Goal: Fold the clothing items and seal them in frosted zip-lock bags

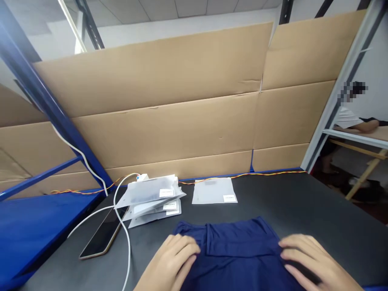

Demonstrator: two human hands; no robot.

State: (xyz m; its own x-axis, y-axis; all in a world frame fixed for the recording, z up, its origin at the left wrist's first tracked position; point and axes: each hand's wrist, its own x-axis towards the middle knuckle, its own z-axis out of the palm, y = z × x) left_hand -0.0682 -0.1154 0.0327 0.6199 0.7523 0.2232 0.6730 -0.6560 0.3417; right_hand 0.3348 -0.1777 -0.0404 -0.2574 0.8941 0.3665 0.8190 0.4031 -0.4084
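A navy blue garment [239, 250] with a wide band along its far edge lies on the black tabletop, its near part cut off by the bottom of the view. On its left side rests my left hand [174, 260], fingers loosely bent and lying over the cloth. My right hand [312, 258] is at the garment's right edge, slightly blurred, with fingers apart and the tips touching the fabric. No pinch on the cloth shows in either hand.
Several frosted plastic bags [151, 198] with white labels are stacked at the back left; another bag [214, 191] lies behind the garment. A phone [104, 234] and a white cable [128, 242] are at left. Cardboard [169, 129] walls the back. A person [348, 117] is far right.
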